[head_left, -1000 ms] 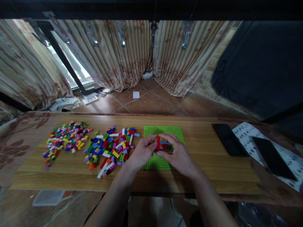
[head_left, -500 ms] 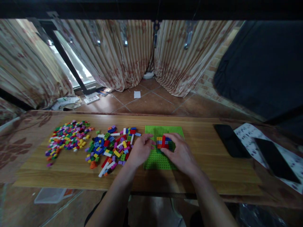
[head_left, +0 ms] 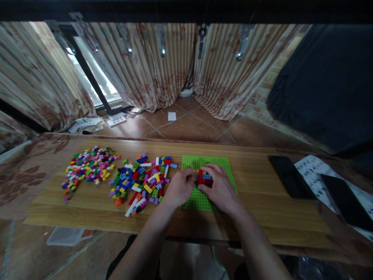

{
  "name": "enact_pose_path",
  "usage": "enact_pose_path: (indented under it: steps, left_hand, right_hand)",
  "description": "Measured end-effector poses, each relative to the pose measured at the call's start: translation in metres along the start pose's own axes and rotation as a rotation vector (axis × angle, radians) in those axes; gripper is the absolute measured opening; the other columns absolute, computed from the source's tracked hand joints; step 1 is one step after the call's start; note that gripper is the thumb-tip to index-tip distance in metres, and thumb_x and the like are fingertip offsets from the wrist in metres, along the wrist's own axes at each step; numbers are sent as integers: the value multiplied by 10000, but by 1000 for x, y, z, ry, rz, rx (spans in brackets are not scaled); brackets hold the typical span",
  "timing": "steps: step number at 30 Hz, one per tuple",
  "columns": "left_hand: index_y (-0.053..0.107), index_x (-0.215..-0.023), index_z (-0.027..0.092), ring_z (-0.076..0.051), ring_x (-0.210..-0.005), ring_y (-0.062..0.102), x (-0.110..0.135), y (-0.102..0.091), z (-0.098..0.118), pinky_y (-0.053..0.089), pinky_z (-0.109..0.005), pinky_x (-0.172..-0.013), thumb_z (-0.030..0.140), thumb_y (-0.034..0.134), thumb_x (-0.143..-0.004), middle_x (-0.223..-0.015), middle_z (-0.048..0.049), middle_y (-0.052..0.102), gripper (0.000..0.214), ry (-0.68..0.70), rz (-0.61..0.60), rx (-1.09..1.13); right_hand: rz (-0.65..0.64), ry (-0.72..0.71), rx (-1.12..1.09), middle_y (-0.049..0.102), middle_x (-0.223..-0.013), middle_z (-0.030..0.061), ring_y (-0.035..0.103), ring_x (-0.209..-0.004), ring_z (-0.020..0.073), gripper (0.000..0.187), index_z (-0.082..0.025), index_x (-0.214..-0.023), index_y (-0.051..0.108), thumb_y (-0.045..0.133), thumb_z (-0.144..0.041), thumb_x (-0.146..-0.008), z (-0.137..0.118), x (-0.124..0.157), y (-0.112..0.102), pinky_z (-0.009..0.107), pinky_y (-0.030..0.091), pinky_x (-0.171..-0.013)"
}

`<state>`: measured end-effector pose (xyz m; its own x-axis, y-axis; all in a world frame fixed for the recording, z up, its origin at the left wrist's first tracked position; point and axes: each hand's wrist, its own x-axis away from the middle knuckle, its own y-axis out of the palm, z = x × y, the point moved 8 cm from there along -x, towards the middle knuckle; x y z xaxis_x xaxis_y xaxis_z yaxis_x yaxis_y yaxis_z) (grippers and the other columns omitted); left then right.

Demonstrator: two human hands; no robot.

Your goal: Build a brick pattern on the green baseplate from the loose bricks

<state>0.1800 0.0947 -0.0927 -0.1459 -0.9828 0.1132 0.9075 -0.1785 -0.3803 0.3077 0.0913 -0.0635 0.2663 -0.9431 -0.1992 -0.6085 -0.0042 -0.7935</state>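
Note:
A bright green baseplate [head_left: 217, 165] lies on the wooden table. A small block of joined bricks [head_left: 203, 177], red, blue and yellow, sits on it. My right hand [head_left: 220, 188] curls round the block from the right, fingers pressed on it. My left hand [head_left: 180, 186] meets it from the left, its fingertips pinched at the block's left side. Left of the hands lies a spread of loose coloured bricks [head_left: 140, 181].
A second pile of small bricks [head_left: 87, 167] lies further left. Two black phones [head_left: 291, 182] [head_left: 346, 202] rest at the right, the far one on a printed sheet. The table's front edge runs just below my wrists. Curtains and tiled floor lie beyond.
The red brick that my left hand held upright beside the block now sits against it. Both hands have closed in tighter on the block. The view has shifted slightly.

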Motion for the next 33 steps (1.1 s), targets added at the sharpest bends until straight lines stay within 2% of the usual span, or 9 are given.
enact_pose_path:
  steps: [6, 11, 17, 24, 33]
  left_hand:
    - [696, -1058, 143, -158, -773, 648, 3, 1, 6, 504, -253, -733, 110, 444, -835, -976, -75, 727, 338, 28, -22, -72]
    - [703, -1023, 146, -165, -787, 648, 4, 2, 7, 494, -251, -733, 118, 448, -834, -932, -68, 729, 319, 37, -28, -106]
    - [680, -1109, 140, -181, -801, 655, 3, -1, 8, 493, -271, -738, 188, 499, -855, -914, -75, 732, 315, -9, 48, -130]
    - [717, -990, 163, -178, -776, 651, 0, -1, 9, 478, -276, -721, 233, 583, -831, -862, -60, 729, 220, -50, 140, -153]
    - [732, -895, 150, -149, -717, 623, -2, -2, 9, 449, -247, -672, 170, 603, -793, -783, -33, 715, 165, -66, 142, -72]
  right_hand:
    - [-8, 2, -34, 576, -1194, 93, 523, -1127, 270, 435, -200, -1159, 612, 666, -214, -727, 4, -3, 6, 460, 426, -1002]
    - [-38, 16, -50, 584, -1190, 85, 523, -1131, 256, 442, -193, -1160, 611, 675, -196, -723, 5, -6, 8, 443, 418, -1010]
    - [-43, 36, -48, 588, -1181, 82, 527, -1120, 249, 429, -198, -1164, 623, 682, -219, -741, 6, -6, 7, 424, 417, -1007]
    - [-52, 33, -45, 599, -1172, 87, 538, -1097, 248, 422, -196, -1172, 644, 686, -227, -753, 9, -6, 9, 429, 425, -991]
    - [-86, 37, -73, 614, -1153, 73, 554, -1082, 241, 450, -211, -1183, 638, 719, -265, -744, 8, -7, 8, 426, 430, -979]
